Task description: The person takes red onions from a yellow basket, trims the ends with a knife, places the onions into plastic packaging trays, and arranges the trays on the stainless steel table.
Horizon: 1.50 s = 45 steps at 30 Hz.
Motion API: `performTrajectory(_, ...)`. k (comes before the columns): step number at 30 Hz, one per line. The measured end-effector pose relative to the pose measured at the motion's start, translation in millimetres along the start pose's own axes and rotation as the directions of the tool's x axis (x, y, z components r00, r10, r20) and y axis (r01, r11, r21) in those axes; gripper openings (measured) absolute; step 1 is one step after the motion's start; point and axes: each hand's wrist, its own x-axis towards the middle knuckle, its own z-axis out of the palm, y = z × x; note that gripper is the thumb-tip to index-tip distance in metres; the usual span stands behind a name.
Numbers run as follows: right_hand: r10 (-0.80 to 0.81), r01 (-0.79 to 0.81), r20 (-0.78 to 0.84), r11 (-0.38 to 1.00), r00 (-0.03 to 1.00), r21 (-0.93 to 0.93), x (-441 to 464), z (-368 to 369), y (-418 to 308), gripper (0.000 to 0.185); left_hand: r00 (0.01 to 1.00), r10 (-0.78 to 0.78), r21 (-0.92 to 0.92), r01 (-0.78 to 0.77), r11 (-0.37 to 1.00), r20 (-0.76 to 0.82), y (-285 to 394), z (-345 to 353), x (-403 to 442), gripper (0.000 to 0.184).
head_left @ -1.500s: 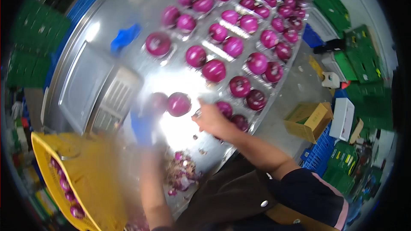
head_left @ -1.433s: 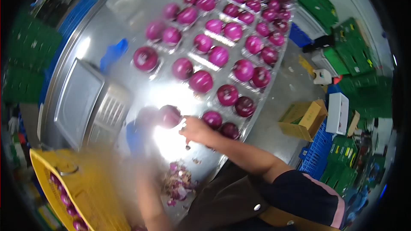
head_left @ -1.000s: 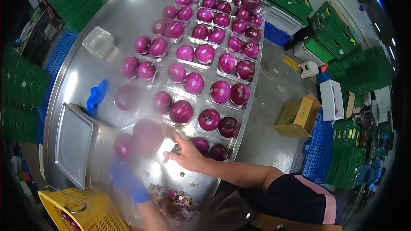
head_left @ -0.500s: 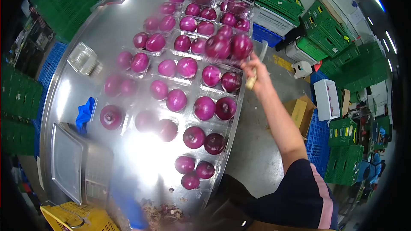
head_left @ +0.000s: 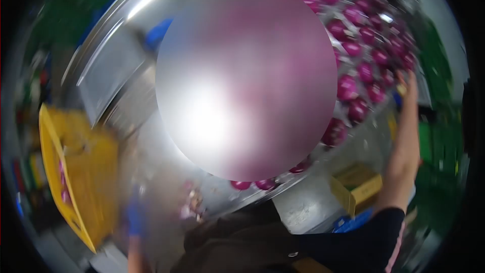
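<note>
My right hand (head_left: pixel 408 80) reaches out at the far right, beside the packed red onions (head_left: pixel 365 73). A pale yellowish handle (head_left: pixel 401 90), which looks like a knife's, shows in its grip; the blade is not clear. Whether the fingers also touch a pack is too blurred to tell. Low on the left, my left hand (head_left: pixel 134 215) wears a blue glove and is smeared by motion, so its fingers do not show. It is beside the yellow crate (head_left: pixel 96 172). A blurred round patch hides the middle of the view, including many of the onions.
Onion peelings (head_left: pixel 193 202) lie near the front edge of the steel table (head_left: pixel 222 203). A clear plastic lid or tray (head_left: pixel 112 68) stands at the left, near a blue cloth or glove (head_left: pixel 159 34). A cardboard box (head_left: pixel 356 187) sits on the floor at right.
The view has swung left and blurred, bringing the yellow crate further in. My right hand, earlier lifting a pack of onions, is now by the far packs. My left hand appears near the crate.
</note>
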Motion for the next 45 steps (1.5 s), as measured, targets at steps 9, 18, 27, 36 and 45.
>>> performTrajectory(9, -0.362, 0.331, 0.066, 0.743, 0.930, -0.582, -111.1, 34.6, -1.4, 0.055, 0.990, 0.051, 0.238, -0.082, 0.968, 0.135, -35.2, 7.3, 2.8, 0.051)
performTrajectory(18, 0.118, 0.523, 0.766, 0.664, 0.632, -0.534, -499.2, 227.4, 97.9, 0.026, 0.916, 0.378, 0.307, -0.323, 0.895, -0.137, -62.7, 3.6, 8.8, 0.032)
performTrajectory(27, 0.168, 0.814, 0.986, 0.573, 0.001, -0.099, -679.3, 284.4, 161.6, 0.024, 0.867, 0.229, -0.171, -0.332, 0.928, -0.443, -57.1, -16.4, -21.3, 0.023)
performTrajectory(36, 0.204, 0.718, 0.973, 0.693, -0.104, -0.069, -786.0, 309.0, 176.2, 0.033, 0.918, -0.364, -0.974, -0.206, -0.095, -0.159, -150.0, -26.0, -127.9, 0.021)
performTrajectory(45, 0.334, 0.684, 0.877, 0.729, -0.345, -0.009, -840.3, 368.6, 142.5, 0.042, 0.900, 0.435, -0.660, -0.305, 0.687, 0.036, -65.9, -101.9, -81.6, 0.019)
